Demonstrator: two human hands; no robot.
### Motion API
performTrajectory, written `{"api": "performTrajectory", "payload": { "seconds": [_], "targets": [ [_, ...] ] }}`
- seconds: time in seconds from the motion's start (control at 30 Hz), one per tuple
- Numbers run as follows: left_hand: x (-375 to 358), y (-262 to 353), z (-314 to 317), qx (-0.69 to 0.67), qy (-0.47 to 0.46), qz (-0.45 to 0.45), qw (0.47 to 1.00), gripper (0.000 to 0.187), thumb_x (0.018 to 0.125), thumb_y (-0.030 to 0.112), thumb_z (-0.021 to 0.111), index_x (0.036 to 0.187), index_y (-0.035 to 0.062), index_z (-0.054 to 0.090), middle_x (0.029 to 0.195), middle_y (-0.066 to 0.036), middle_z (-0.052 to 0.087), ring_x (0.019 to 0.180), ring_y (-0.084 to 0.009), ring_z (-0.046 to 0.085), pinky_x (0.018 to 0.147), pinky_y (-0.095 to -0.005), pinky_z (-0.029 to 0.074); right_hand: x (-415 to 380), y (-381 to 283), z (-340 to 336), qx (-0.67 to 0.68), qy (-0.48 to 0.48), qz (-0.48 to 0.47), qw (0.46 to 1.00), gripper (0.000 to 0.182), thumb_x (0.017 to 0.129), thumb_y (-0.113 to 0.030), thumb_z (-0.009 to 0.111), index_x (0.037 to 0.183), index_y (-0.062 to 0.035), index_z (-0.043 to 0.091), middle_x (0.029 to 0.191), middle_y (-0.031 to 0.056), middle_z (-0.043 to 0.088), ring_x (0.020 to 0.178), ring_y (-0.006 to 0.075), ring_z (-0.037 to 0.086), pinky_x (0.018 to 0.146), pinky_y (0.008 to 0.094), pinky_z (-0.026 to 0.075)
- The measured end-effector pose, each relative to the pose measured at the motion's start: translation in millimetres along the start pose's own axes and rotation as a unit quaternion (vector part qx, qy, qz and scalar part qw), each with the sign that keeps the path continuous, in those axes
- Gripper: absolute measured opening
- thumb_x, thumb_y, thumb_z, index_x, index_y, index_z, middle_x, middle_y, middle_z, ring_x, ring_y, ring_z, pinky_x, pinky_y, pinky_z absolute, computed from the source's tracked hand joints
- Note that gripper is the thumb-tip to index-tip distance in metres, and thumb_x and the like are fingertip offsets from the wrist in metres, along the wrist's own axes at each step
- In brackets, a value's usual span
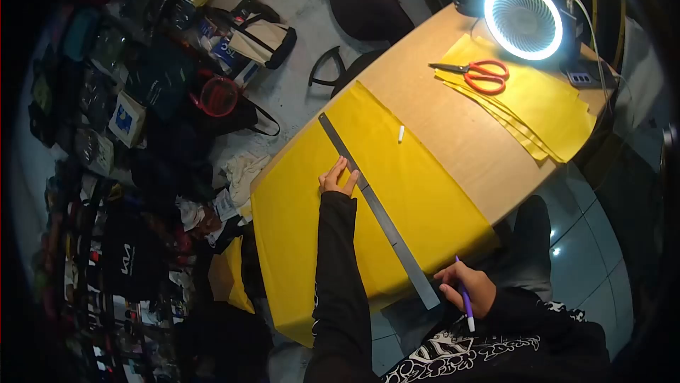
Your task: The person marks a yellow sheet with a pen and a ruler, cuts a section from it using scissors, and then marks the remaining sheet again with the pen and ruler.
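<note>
A large yellow sheet [297, 206] covers the near part of the wooden table and hangs over its edge. Across it lies a long dark metal ruler [386, 223], its lower end jutting past the table's near edge. My left hand [338, 177] rests on the ruler's upper part, fingers apart and pressing on it. Near the ruler's lower end, my right hand [473, 289] holds a purple pen [466, 300] between bent fingers. A small white piece [401, 133] that looks like chalk lies on the sheet, right of the ruler.
Red-handled scissors [487, 76] lie on stacked yellow pieces [559, 117] at the wooden table's [432, 99] far right. Behind them stands a lit round fan [523, 19] beside a power strip [591, 80]. A dark chair [368, 4] is beyond the table; bags and clutter [163, 92] fill the left.
</note>
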State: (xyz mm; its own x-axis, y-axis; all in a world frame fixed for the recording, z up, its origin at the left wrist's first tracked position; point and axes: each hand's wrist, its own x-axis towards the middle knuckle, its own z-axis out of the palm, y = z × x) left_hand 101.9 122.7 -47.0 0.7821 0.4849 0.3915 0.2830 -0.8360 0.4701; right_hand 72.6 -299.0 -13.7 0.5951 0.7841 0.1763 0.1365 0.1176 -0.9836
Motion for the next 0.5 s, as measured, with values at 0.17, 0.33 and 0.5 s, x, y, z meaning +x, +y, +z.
{"api": "performTrajectory", "payload": {
  "seconds": [0.17,0.33,0.5],
  "targets": [
    [2,1,-4,0.026,-0.002,0.012,1.000,0.049,0.072,0.035,0.075,0.112,0.0092,0.065,0.123,-0.005,0.060,0.110,-0.0178,0.053,0.096,-0.0287,0.032,15,-37,-33,0.042,-0.103,0.018,0.994,0.020,0.093,-0.018,0.053,0.092,0.0004,0.048,0.087,0.0138,0.066,0.068,0.0187,0.065,0.062,0.0285,0.051],
    [2,-3,-5,0.016,0.006,0.032,0.999,0.045,0.071,0.035,0.076,0.106,0.0095,0.066,0.121,-0.005,0.061,0.110,-0.0200,0.052,0.096,-0.0304,0.034,79,-65,-53,-0.036,-0.068,-0.107,0.991,0.035,0.095,-0.031,0.037,0.092,-0.0005,0.053,0.071,0.0084,0.051,0.064,0.0170,0.051,0.061,0.0257,0.041],
    [5,20,-19,0.039,-0.010,-0.024,0.999,0.040,0.070,0.037,0.075,0.099,0.0109,0.067,0.115,0.000,0.063,0.115,-0.0210,0.045,0.096,-0.0385,0.036,182,-46,-40,0.053,-0.095,-0.078,0.991,0.013,0.093,-0.014,0.046,0.090,-0.0021,0.049,0.080,0.0099,0.053,0.081,0.0143,0.055,0.073,0.0256,0.044]
  ]
}}
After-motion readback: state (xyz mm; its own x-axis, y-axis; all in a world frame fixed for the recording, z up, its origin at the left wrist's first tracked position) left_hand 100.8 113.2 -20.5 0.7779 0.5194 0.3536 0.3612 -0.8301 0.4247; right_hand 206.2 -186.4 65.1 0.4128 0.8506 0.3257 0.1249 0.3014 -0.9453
